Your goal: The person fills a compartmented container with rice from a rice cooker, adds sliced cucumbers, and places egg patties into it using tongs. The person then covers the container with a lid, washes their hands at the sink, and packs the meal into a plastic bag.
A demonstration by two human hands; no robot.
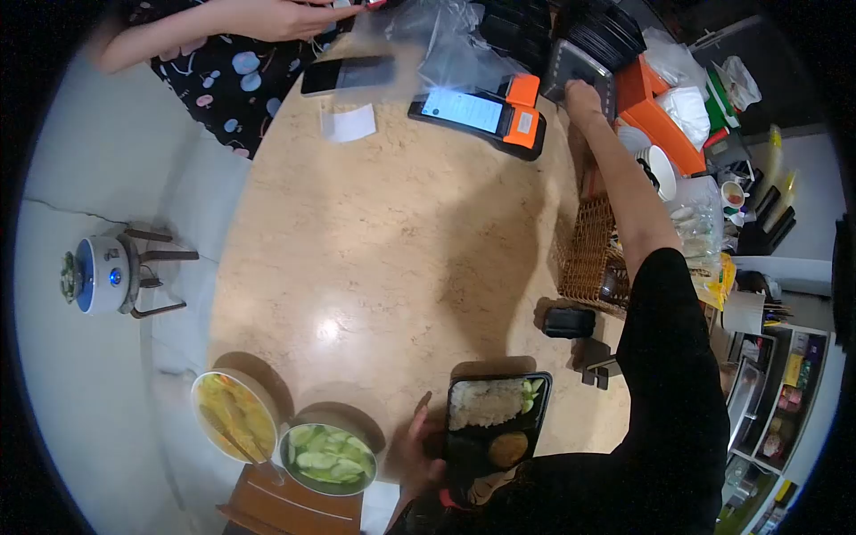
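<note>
Black plastic framed the rice-and-cutlet meal tray (496,419) that the person's left hand (419,453) gripped by its near-left edge, fingers clamped around the rim, at the six o'clock edge of the marble bench (374,241). The right hand (584,94) stretched far across to one o'clock, its fingers resting on a dark lid (571,67) at the front of a stack of black containers (606,36); whether those fingers had closed on it could not be told. Judging by the open tray and the reach, the step in hand appeared to be fetching a cover for the packed meal, and the next move would call for drawing one lid free of the stack and bringing it squarely over the tray.

Just left of the tray, at seven o'clock, stood a bowl of cucumber slices (326,456) and a bowl of yellow curry (234,415), touching or nearly so. An orange-and-black payment terminal (481,114) lay at twelve o'clock, a paper slip (349,123) and a phone (346,74) near it. Another person's arm (223,22) showed at eleven o'clock. A wicker basket (590,254) sat at three o'clock.
</note>
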